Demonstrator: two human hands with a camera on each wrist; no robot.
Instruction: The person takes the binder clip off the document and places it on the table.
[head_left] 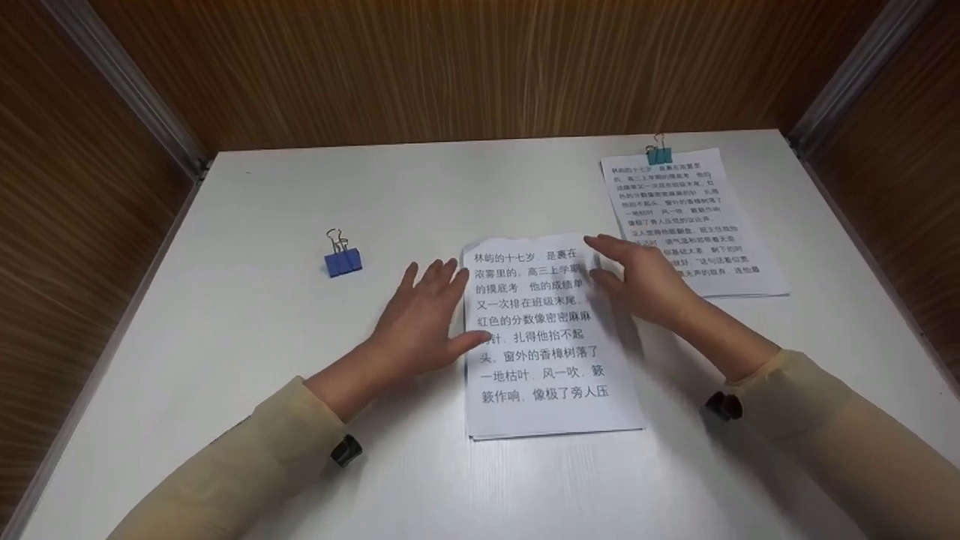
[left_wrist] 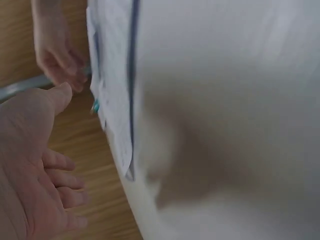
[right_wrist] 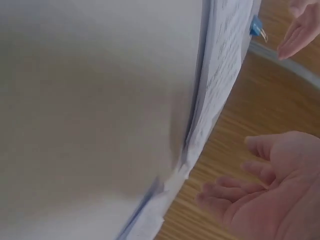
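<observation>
A stack of printed paper sheets (head_left: pixel 544 367) lies in the middle of the white table, its top edge slightly uneven. To its left, my left hand (head_left: pixel 420 322) has its fingers spread and the thumb over the sheet's left edge. On the other side, my right hand (head_left: pixel 649 281) has fingers extended by the upper right edge. Both wrist views show the left hand (left_wrist: pixel 30 165) and right hand (right_wrist: pixel 275 185) with nothing held; the stack (left_wrist: pixel 115 75) appears apart from the left palm. Whether any fingertip touches paper I cannot tell.
A blue binder clip (head_left: pixel 343 261) stands on the table (head_left: pixel 247 322) at the left, handles up. At the back right lies a second paper stack (head_left: pixel 739 281) with a teal binder clip (head_left: pixel 660 155) on its top edge. Wood-grain panels (head_left: pixel 480 67) enclose the table.
</observation>
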